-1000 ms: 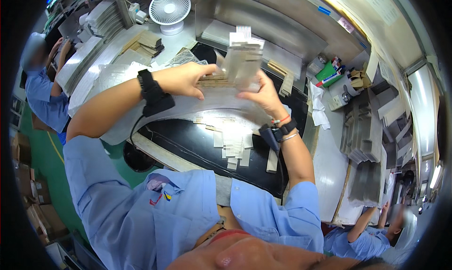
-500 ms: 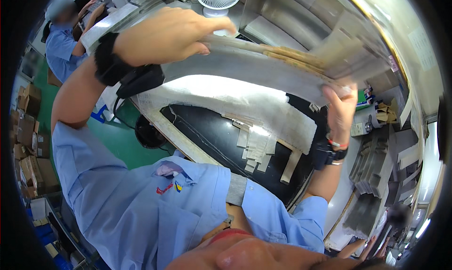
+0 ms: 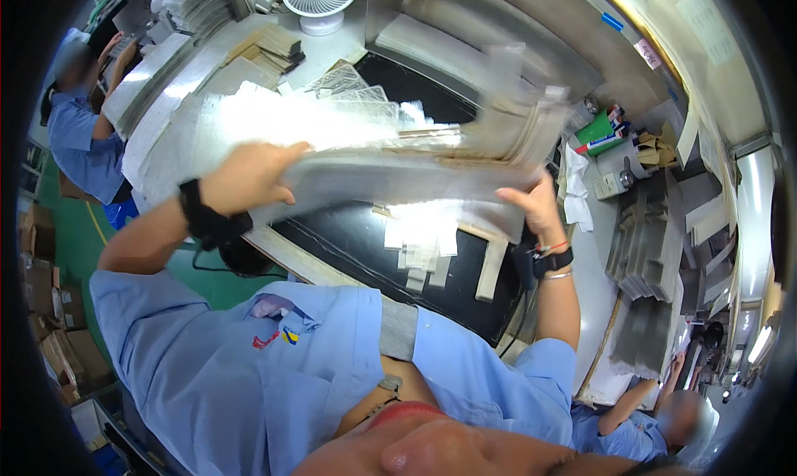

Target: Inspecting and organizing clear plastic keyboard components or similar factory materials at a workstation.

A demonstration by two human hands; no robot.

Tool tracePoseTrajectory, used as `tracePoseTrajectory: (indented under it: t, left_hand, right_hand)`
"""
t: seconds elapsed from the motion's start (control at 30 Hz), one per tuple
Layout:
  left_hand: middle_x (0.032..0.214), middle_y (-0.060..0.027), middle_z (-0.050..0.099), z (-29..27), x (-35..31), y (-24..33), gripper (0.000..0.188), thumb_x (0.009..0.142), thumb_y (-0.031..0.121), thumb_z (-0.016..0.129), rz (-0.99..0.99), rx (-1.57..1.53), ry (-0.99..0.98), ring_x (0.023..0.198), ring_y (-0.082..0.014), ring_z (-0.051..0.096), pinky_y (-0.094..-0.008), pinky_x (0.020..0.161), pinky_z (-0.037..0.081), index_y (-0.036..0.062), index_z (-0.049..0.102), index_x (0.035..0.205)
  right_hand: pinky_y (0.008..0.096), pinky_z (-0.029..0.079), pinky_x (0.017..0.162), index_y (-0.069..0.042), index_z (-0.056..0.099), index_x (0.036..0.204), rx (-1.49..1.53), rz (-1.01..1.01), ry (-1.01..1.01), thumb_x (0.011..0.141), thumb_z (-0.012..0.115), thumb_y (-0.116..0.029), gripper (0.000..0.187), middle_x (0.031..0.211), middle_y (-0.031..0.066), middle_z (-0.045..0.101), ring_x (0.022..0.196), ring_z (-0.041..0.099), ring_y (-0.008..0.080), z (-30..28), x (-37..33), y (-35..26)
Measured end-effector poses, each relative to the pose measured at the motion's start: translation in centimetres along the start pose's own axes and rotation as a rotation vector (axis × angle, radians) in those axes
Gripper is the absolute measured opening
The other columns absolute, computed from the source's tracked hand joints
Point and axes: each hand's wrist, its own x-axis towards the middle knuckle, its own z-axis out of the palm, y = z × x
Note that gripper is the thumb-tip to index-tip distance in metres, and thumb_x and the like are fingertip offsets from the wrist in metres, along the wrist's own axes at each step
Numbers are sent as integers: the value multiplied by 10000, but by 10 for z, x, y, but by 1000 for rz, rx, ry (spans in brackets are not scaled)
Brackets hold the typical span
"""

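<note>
Above a black-topped bench, both my hands hold a stack of thin, translucent grey sheets with brownish edges. The stack is smeared by motion, and its right end has a part standing up at an angle. My left hand grips its left end, thumb on the near side and fingers over the top. The right end sits in my right hand, thumb on the near face and fingers partly hidden behind. Below the stack, several small pale rectangular pieces and a pale L-shaped strip lie on the black surface.
A white fan stands at the back. Beyond the stack lie clear patterned sheets and tan flat pieces. Stacked grey parts and a green container are on the right. Co-workers sit far left and lower right.
Both hands have come down with the stack, the left hand most, so it hangs lower and more level over the bench. The view has shifted, showing more of the bench's far side.
</note>
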Motion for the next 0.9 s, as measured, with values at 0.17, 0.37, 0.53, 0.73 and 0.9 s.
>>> tracePoseTrajectory:
  t: [0.17, 0.37, 0.53, 0.73, 0.9]
  left_hand:
    - [806, -181, 627, -38, -13, 32, 608, 707, 212, 722, -145, -88, -114, 770, -360, 614, -423, 683, 471, 118, 453, 1244]
    - [847, -192, 625, -1, -16, 31, 513, 755, 133, 672, -10, -226, -120, 779, -367, 614, -421, 690, 475, 157, 485, 1232]
    - [984, -165, 638, -10, -19, -6, 427, 873, 226, 576, 262, -635, -276, 901, -335, 618, -401, 774, 474, 101, 474, 1268]
    - [1398, -289, 288, 22, 18, -36, 894, 660, 196, 683, 228, 101, -132, 1220, -483, 356, -500, 994, 329, 145, 233, 1431]
    - [1388, -290, 299, 49, 29, -29, 836, 646, 97, 609, 259, 331, -187, 1152, -506, 401, -519, 972, 352, 138, 281, 1414]
  right_hand:
    - [276, 482, 791, 25, 589, 1090, 128, -7, 13, 681, 751, -7, 440, 1015, 95, 659, 891, 614, 127, -8, -20, -4]
    - [336, 518, 788, 0, 525, 1181, -306, 159, -122, 778, 685, -158, 462, 1047, 102, 610, 873, 613, 209, -1, -55, 0]
    - [432, 502, 824, 30, 672, 830, -103, 23, -278, 784, 647, -199, 234, 874, 168, 663, 854, 634, 298, -27, -116, 14]
    - [451, 425, 929, 38, 692, 916, 164, -49, -502, 653, 744, -363, 483, 970, 201, 669, 990, 618, 341, -6, -124, -18]
    - [450, 423, 932, 34, 696, 906, 274, 22, -408, 656, 753, -313, 432, 952, 195, 674, 976, 626, 334, -1, -134, -12]
